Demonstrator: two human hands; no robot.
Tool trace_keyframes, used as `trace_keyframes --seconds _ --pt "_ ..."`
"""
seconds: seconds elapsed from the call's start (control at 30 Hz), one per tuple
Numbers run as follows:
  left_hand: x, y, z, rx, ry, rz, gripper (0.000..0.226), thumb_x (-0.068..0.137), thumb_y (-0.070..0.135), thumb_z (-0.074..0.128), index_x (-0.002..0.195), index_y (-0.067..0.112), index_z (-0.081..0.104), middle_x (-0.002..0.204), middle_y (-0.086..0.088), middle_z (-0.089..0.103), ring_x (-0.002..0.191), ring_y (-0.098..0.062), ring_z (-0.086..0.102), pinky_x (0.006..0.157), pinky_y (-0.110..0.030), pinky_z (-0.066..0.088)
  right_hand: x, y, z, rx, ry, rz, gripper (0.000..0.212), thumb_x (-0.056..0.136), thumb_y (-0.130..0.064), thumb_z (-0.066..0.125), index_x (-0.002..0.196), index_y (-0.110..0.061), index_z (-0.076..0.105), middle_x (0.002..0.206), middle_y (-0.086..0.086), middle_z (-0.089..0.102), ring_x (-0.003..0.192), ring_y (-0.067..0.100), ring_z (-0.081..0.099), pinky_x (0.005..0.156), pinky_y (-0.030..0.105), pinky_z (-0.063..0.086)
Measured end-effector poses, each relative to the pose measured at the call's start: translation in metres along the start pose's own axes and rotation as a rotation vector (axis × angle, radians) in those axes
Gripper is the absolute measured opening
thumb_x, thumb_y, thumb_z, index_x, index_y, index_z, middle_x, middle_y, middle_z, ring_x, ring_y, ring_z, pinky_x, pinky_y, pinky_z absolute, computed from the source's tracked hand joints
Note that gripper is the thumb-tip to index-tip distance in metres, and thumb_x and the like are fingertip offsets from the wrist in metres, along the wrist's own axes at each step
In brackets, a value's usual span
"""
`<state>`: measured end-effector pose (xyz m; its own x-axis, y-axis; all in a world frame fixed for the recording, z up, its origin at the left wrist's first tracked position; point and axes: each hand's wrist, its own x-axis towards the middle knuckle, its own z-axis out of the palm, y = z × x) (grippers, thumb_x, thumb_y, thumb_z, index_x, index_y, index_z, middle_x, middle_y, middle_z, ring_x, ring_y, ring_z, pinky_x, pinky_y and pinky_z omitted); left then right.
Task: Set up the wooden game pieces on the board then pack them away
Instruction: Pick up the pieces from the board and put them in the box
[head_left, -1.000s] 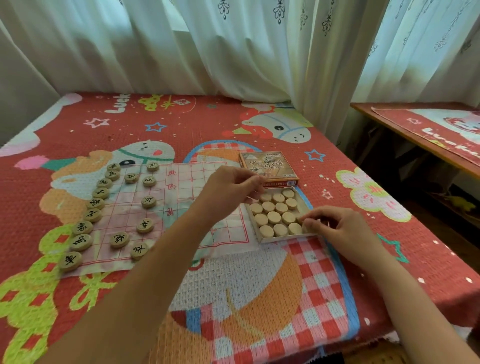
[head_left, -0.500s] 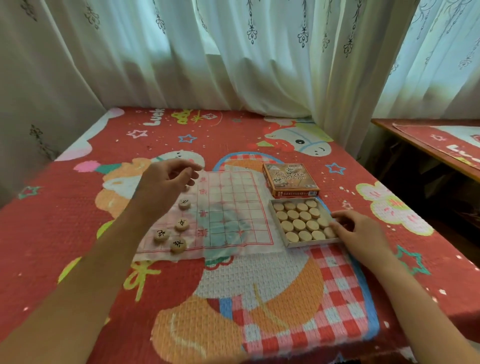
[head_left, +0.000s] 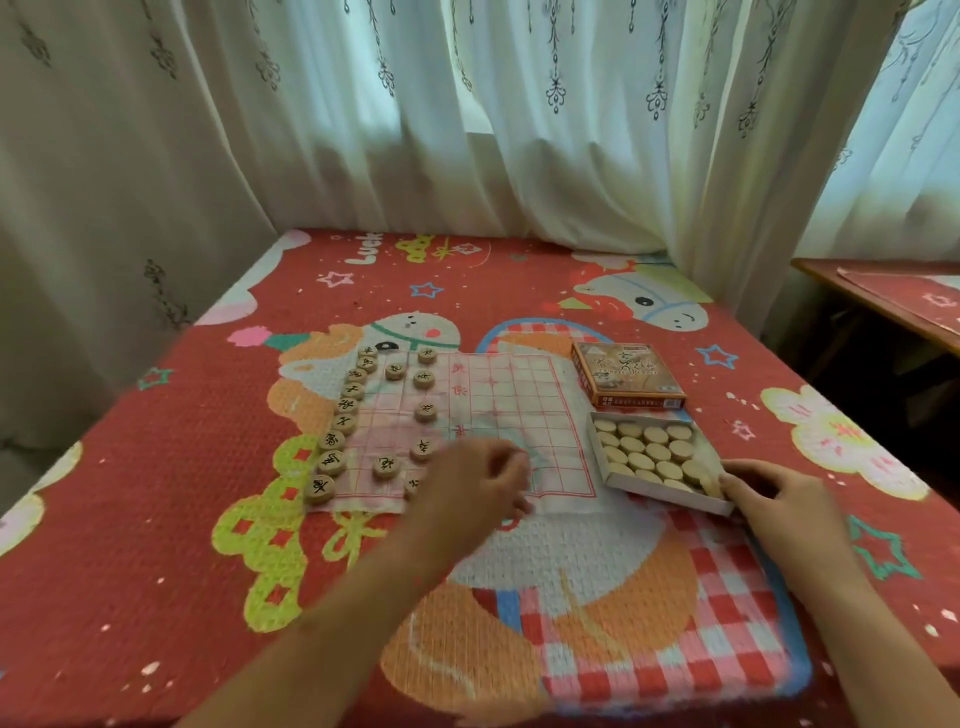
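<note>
Wooden game pieces (head_left: 425, 411) stand on the left part of the paper board (head_left: 498, 415), one column down its left edge and several more set a little inward, each showing a dark character on top. More pieces (head_left: 640, 456), blank side up, fill the open white tray (head_left: 670, 494) just right of the board, with the printed box lid (head_left: 626, 373) lying just beyond the tray. Everything rests on a red cartoon-patterned cover (head_left: 156, 519). The left hand (head_left: 475, 486) hovers over the board's near edge, its fingers (head_left: 506, 462) curled loosely inward; whether they hold a piece cannot be told. A board piece sits partly hidden just left of that hand. The right hand (head_left: 769, 499) rests at the tray's near right corner, fingers (head_left: 735, 475) pinched on a piece (head_left: 710, 487) at the tray's edge.
</note>
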<state>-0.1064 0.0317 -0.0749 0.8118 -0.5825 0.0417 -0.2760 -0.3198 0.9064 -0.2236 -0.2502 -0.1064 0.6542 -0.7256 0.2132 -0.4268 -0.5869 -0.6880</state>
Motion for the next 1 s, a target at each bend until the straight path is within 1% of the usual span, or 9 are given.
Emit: trace_keyframes --seconds 0.13,0.4,0.57,0.67,0.73,0.8,0.87,0.93,1.0 --pt "0.017 0.013 0.051 -0.105 -0.071 -0.055 0.037 0.101 0.032 0.049 0.101 0.0 0.068 0.091 -0.013 0.072 0.073 -0.011 0.073 0.074 -0.027 0.061 -0.012 -0.008 0.008 0.118 0.014 0.019 0.024 0.09 -0.027 0.064 0.113 -0.019 0.071 0.104 0.0 0.071 0.094 0.02 0.066 0.08 0.042 0.056" --pt "0.023 0.006 0.038 -0.229 0.167 -0.076 0.019 0.095 0.023 0.063 0.093 0.006 0.072 0.083 -0.012 0.073 0.069 -0.014 0.073 0.061 -0.023 0.059 -0.02 -0.041 0.033 0.204 0.014 -0.09 0.026 0.09 -0.029 0.065 0.115 -0.023 0.069 0.096 -0.012 0.069 0.09 0.01 0.067 0.081 0.042 0.058" --pt "0.011 -0.009 0.012 -0.046 0.284 -0.046 0.02 0.093 0.032 0.064 0.09 0.014 0.073 0.078 0.001 0.074 0.073 -0.01 0.071 0.075 -0.038 0.059 -0.021 -0.067 0.057 0.22 -0.019 -0.168 0.022 0.09 -0.027 0.066 0.111 -0.022 0.07 0.088 -0.012 0.069 0.079 0.011 0.068 0.074 0.039 0.059" --pt "0.006 -0.014 0.003 0.157 0.308 -0.019 0.024 0.092 0.035 0.064 0.091 0.013 0.073 0.08 0.006 0.07 0.074 -0.005 0.064 0.072 -0.026 0.055 -0.02 -0.071 0.068 0.153 -0.078 -0.181 0.022 0.089 -0.026 0.067 0.11 -0.02 0.07 0.086 -0.012 0.067 0.08 0.006 0.064 0.07 0.026 0.055" --pt "0.004 -0.018 0.001 0.282 0.274 -0.009 0.025 0.092 0.036 0.064 0.092 0.012 0.072 0.08 0.007 0.065 0.071 0.0 0.057 0.065 -0.016 0.048 -0.02 -0.069 0.072 0.03 -0.144 -0.185 0.023 0.09 -0.026 0.066 0.111 -0.017 0.069 0.085 -0.01 0.064 0.076 0.002 0.057 0.064 0.012 0.042" --pt "0.003 -0.023 0.0 0.367 0.255 -0.003 0.026 0.091 0.035 0.065 0.096 0.01 0.072 0.086 0.003 0.065 0.075 -0.003 0.057 0.069 -0.018 0.05 -0.021 -0.069 0.073 -0.057 -0.133 -0.221 0.027 0.09 -0.025 0.065 0.114 -0.015 0.067 0.088 -0.006 0.063 0.075 0.005 0.054 0.061 0.013 0.037" --pt "0.004 -0.026 -0.006 0.382 0.271 0.005 0.024 0.091 0.03 0.066 0.102 0.01 0.071 0.089 0.002 0.065 0.079 -0.006 0.06 0.073 -0.02 0.053 -0.022 -0.072 0.074 -0.121 -0.082 -0.286 0.031 0.091 -0.026 0.063 0.119 -0.013 0.063 0.101 0.0 0.062 0.086 0.012 0.055 0.07 0.019 0.039" --pt "0.006 -0.026 -0.019 0.373 0.315 0.048 0.02 0.092 0.026 0.065 0.106 0.013 0.071 0.086 0.006 0.064 0.073 0.001 0.059 0.065 -0.008 0.048 -0.023 -0.077 0.074 -0.166 -0.072 -0.383 0.038 0.093 -0.031 0.058 0.127 -0.014 0.059 0.117 0.003 0.059 0.105 0.019 0.054 0.085 0.024 0.04" --pt "0.01 -0.025 -0.037 0.369 0.367 0.086 0.019 0.094 0.023 0.061 0.108 0.013 0.071 0.086 0.007 0.062 0.072 0.005 0.057 0.064 -0.006 0.048 -0.022 -0.086 0.076 -0.224 -0.17 -0.498 0.045 0.096 -0.038 0.051 0.138 -0.02 0.051 0.136 -0.001 0.049 0.125 0.018 0.043 0.1 0.029 0.037"
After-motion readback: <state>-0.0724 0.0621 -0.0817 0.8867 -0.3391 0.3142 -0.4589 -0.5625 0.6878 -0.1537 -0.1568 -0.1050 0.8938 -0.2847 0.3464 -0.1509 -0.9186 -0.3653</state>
